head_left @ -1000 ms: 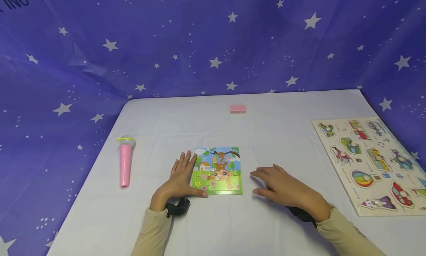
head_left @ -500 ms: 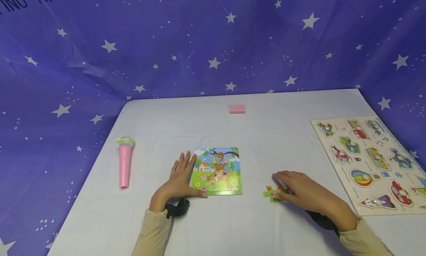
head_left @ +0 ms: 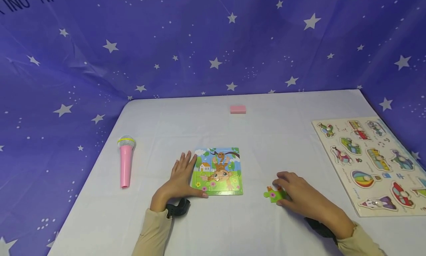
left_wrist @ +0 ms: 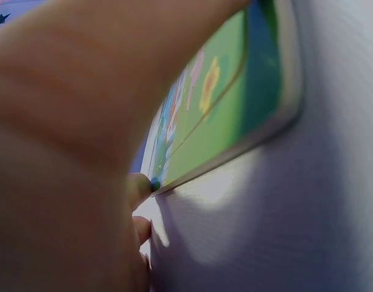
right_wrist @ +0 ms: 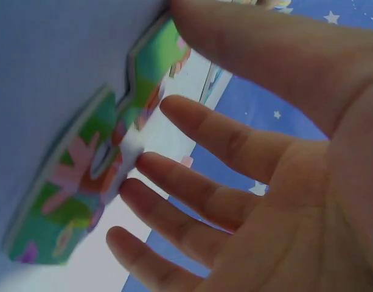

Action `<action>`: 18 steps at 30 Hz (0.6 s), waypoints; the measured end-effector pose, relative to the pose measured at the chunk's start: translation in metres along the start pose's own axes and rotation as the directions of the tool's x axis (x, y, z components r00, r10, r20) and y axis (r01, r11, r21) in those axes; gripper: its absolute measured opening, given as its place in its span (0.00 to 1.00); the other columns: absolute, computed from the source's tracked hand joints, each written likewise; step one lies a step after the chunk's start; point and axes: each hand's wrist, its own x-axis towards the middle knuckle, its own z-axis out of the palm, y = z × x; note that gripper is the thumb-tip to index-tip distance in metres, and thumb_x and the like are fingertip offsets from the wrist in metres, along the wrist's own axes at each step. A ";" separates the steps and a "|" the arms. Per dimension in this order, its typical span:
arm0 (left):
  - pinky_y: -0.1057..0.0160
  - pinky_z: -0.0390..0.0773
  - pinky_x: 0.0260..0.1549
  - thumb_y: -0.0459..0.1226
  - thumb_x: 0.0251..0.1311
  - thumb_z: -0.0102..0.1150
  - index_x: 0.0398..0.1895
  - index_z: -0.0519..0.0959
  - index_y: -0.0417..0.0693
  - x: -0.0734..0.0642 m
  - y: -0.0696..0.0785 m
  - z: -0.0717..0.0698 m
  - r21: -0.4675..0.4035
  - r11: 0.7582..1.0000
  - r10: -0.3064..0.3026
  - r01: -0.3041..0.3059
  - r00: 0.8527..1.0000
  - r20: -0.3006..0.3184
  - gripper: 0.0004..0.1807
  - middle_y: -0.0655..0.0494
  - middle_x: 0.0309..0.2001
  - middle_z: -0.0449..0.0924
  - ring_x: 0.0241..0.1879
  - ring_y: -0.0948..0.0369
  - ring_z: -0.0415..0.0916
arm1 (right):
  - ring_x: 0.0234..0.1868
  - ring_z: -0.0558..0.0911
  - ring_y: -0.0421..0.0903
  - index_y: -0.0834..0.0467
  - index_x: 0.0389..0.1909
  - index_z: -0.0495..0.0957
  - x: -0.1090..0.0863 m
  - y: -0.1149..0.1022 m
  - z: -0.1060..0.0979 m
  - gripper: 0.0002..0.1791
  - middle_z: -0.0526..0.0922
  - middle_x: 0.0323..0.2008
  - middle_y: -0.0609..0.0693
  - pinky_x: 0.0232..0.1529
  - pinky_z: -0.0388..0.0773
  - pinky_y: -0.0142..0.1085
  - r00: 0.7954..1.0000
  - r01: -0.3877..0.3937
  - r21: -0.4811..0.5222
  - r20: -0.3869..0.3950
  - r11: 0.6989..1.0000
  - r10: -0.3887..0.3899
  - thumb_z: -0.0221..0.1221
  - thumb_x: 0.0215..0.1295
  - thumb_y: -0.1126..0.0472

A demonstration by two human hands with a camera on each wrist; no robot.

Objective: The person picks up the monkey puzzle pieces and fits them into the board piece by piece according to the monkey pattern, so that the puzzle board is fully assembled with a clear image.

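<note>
My left hand (head_left: 179,180) lies with fingers straight along the left side of a square jigsaw puzzle (head_left: 217,171), which pictures a monkey on grass. Its thumb rests at the puzzle's lower left corner, and in the left wrist view the puzzle's edge (left_wrist: 229,149) runs past that hand. To the right, my right hand (head_left: 304,195) hovers around a green jigsaw piece with a pink flower (head_left: 273,195), thumb and index fingertips at opposite edges of it. A second jigsaw piece (right_wrist: 67,194) lies beside it under the fingers, partly hidden in the head view.
A pink toy microphone (head_left: 125,163) lies at the left. Toward the back of the white table (head_left: 186,119) sits a small pink block (head_left: 237,109). A wooden peg puzzle board (head_left: 372,167) with vehicle pictures covers the right side. Purple starry cloth (head_left: 213,37) hangs behind.
My right hand has moved right and nearer from beside the puzzle, uncovering the jigsaw piece, and its thumb has since shifted to the piece's near edge. My left hand stays in place.
</note>
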 end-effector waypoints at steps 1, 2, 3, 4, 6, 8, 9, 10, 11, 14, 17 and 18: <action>0.45 0.28 0.67 0.61 0.26 0.71 0.72 0.38 0.47 0.000 0.000 0.000 0.002 1.000 -0.002 0.002 1.000 0.001 0.71 0.47 0.73 0.28 0.71 0.49 0.21 | 0.50 0.74 0.54 0.57 0.38 0.77 0.000 0.000 0.001 0.20 0.74 0.49 0.58 0.47 0.72 0.50 1.000 0.006 0.000 -0.011 1.000 -0.006 0.70 0.42 0.55; 0.45 0.28 0.67 0.61 0.26 0.71 0.72 0.38 0.47 0.000 0.000 0.000 0.002 1.000 -0.002 0.002 1.000 0.001 0.71 0.47 0.73 0.28 0.71 0.49 0.21 | 0.50 0.75 0.54 0.56 0.37 0.78 0.000 -0.001 0.002 0.20 0.75 0.49 0.58 0.46 0.73 0.49 1.000 0.012 -0.001 -0.022 1.000 -0.012 0.70 0.41 0.56; 0.45 0.28 0.67 0.62 0.26 0.71 0.72 0.38 0.47 0.000 0.000 0.000 0.005 1.000 -0.004 0.004 1.000 0.002 0.71 0.48 0.73 0.28 0.71 0.49 0.21 | 0.49 0.75 0.53 0.56 0.36 0.78 0.000 -0.001 0.003 0.19 0.75 0.49 0.57 0.46 0.73 0.48 0.999 0.017 -0.001 -0.030 1.000 -0.017 0.70 0.41 0.56; 0.45 0.28 0.67 0.62 0.26 0.71 0.72 0.38 0.47 0.000 0.000 0.000 0.006 1.000 -0.005 0.005 1.000 0.004 0.71 0.48 0.73 0.28 0.71 0.49 0.21 | 0.49 0.74 0.53 0.55 0.35 0.78 0.000 -0.001 0.003 0.18 0.75 0.48 0.57 0.46 0.73 0.48 0.999 0.020 0.001 -0.037 1.000 -0.020 0.70 0.41 0.57; 0.45 0.28 0.67 0.62 0.26 0.71 0.72 0.38 0.47 0.000 0.000 0.000 0.006 1.000 -0.007 0.007 1.000 0.006 0.71 0.48 0.73 0.27 0.71 0.49 0.21 | 0.49 0.74 0.52 0.54 0.32 0.78 0.000 -0.002 0.004 0.16 0.75 0.48 0.56 0.45 0.73 0.47 0.999 0.025 0.010 -0.049 1.000 -0.024 0.70 0.40 0.57; 0.45 0.28 0.67 0.62 0.26 0.71 0.72 0.38 0.47 0.000 0.000 0.000 0.005 1.000 -0.007 0.007 1.000 0.007 0.71 0.48 0.73 0.27 0.71 0.49 0.21 | 0.49 0.74 0.51 0.52 0.31 0.77 0.000 -0.002 0.005 0.15 0.75 0.48 0.55 0.45 0.73 0.47 0.998 0.025 0.020 -0.056 0.999 -0.024 0.70 0.39 0.58; 0.45 0.28 0.67 0.62 0.26 0.71 0.72 0.38 0.47 0.000 0.000 0.000 0.005 1.000 -0.006 0.006 1.000 0.006 0.71 0.48 0.73 0.27 0.71 0.49 0.21 | 0.49 0.74 0.51 0.52 0.30 0.77 0.000 -0.002 0.006 0.15 0.75 0.48 0.55 0.45 0.73 0.47 0.998 0.026 0.027 -0.058 0.999 -0.025 0.70 0.39 0.58; 0.45 0.28 0.67 0.61 0.26 0.71 0.72 0.38 0.47 0.000 0.001 0.000 0.004 1.000 -0.005 0.005 1.000 0.006 0.71 0.48 0.73 0.28 0.71 0.49 0.21 | 0.49 0.74 0.51 0.51 0.29 0.77 0.000 -0.002 0.006 0.15 0.75 0.48 0.55 0.45 0.73 0.47 0.998 0.027 0.033 -0.059 0.999 -0.025 0.70 0.39 0.59; 0.45 0.28 0.67 0.61 0.26 0.71 0.72 0.38 0.47 0.000 0.001 0.000 0.004 1.000 -0.005 0.005 1.000 0.005 0.71 0.48 0.73 0.28 0.71 0.49 0.21 | 0.49 0.74 0.51 0.51 0.29 0.77 0.000 -0.002 0.006 0.15 0.75 0.48 0.55 0.46 0.72 0.47 0.998 0.027 0.040 -0.059 0.999 -0.024 0.70 0.39 0.59; 0.44 0.29 0.67 0.61 0.27 0.71 0.71 0.39 0.46 0.000 0.001 0.000 0.005 1.000 0.001 -0.001 1.000 -0.001 0.71 0.47 0.73 0.28 0.71 0.48 0.22 | 0.49 0.73 0.50 0.51 0.28 0.76 0.001 -0.003 0.006 0.14 0.75 0.48 0.54 0.46 0.72 0.47 0.998 0.024 0.055 -0.056 0.998 -0.021 0.71 0.39 0.60; 0.44 0.29 0.67 0.61 0.26 0.71 0.71 0.39 0.46 -0.001 0.001 -0.001 0.005 1.000 0.002 -0.002 1.000 -0.003 0.71 0.47 0.73 0.28 0.71 0.48 0.22 | 0.49 0.73 0.48 0.50 0.28 0.75 0.000 -0.003 0.006 0.15 0.75 0.48 0.53 0.46 0.71 0.46 0.998 0.022 0.066 -0.055 0.998 -0.018 0.71 0.39 0.61; 0.44 0.29 0.67 0.61 0.26 0.71 0.71 0.39 0.46 -0.001 0.002 -0.001 0.006 1.000 0.002 -0.002 1.000 -0.003 0.71 0.46 0.73 0.29 0.71 0.48 0.22 | 0.49 0.73 0.47 0.50 0.28 0.75 0.000 -0.003 0.007 0.15 0.75 0.48 0.52 0.46 0.71 0.45 0.998 0.022 0.069 -0.055 0.997 -0.018 0.71 0.39 0.61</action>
